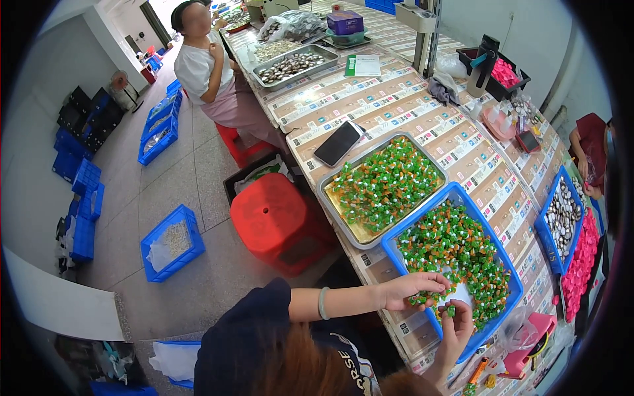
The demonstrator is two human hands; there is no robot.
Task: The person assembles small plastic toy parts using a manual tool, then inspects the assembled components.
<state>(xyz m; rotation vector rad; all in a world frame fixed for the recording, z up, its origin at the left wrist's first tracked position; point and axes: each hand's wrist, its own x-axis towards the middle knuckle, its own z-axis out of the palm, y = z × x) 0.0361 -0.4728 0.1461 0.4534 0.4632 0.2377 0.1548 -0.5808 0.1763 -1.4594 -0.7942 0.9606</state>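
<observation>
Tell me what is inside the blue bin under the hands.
The blue bin holds a heap of small green, orange and white pieces; they cover most of its floor.

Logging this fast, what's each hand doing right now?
Left hand: curled, grasping green pieces in the blue tray.
Right hand: pinching one green piece.

long bench [422, 125], top covered in rows of printed paper sheets. on it, near end: blue bin [462, 198] of small green, orange and white pieces. just beside it: metal tray [330, 198] with the same pieces. black phone [338, 143] lies next to the tray. right edge: second blue bin [549, 241] of dark and white pieces, pink pieces [581, 261] alongside. far end: another metal tray [298, 61], green booklet [362, 65], purple box [345, 22], black bin [472, 59].
</observation>
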